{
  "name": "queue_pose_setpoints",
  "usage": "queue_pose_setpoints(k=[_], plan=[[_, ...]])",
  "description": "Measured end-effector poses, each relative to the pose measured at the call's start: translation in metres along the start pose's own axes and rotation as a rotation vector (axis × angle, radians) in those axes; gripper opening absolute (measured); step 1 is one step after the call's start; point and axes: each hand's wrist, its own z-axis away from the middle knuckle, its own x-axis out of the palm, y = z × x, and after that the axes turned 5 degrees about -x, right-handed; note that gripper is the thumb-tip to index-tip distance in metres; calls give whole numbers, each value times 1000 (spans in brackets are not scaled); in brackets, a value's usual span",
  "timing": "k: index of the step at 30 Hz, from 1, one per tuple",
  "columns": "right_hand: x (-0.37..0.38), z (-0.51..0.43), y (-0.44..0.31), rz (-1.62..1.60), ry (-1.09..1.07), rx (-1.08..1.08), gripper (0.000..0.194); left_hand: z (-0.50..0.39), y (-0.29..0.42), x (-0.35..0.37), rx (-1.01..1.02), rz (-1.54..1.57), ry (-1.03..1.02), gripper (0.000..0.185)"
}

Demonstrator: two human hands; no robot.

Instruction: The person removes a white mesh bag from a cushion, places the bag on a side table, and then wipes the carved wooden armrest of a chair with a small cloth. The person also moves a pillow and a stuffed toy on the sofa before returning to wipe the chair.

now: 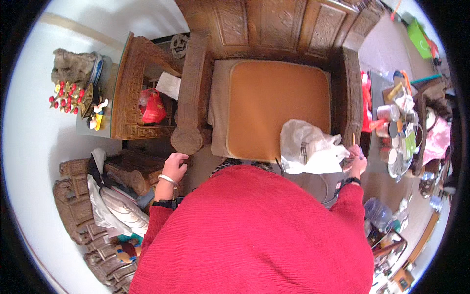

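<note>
My right hand (357, 161) grips the gathered end of a translucent white plastic bag (312, 150) and what looks like a thin yellowish stick (353, 138). The bag rests over the front right corner of an orange-brown seat pad (271, 99), and a dark item shows faintly through its plastic. That pad lies on a carved wooden armchair (235, 25). My left hand (175, 168), a pale bangle on its wrist, is empty with fingers loosely bent, near the rounded front end of the chair's left armrest (187, 140).
Left of the chair stands a carved side table (126, 125) with a glass top, figurines and a red bag (153, 108) on its shelf. Jars (388, 113) crowd a table at right. A large plastic bottle (378, 212) is at lower right, and cushions (125, 211) lie at lower left.
</note>
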Motion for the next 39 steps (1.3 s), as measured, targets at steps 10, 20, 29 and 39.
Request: queue_pose_setpoints(k=[10, 20, 29, 39], plan=[[-102, 140, -373, -884, -149, -650, 18, -82, 68, -67, 275, 734, -376, 32], [-63, 355, -568, -222, -422, -1394, 21, -147, 86, -119, 545, 1480, -883, 34], [-73, 386, -608, -624, -1162, -598, 26, -147, 61, -153, 476, 1577, -726, 51], [-60, 372, -618, -1218, -1754, -416, 61, -114, 47, -152, 520, 1212, -173, 49]])
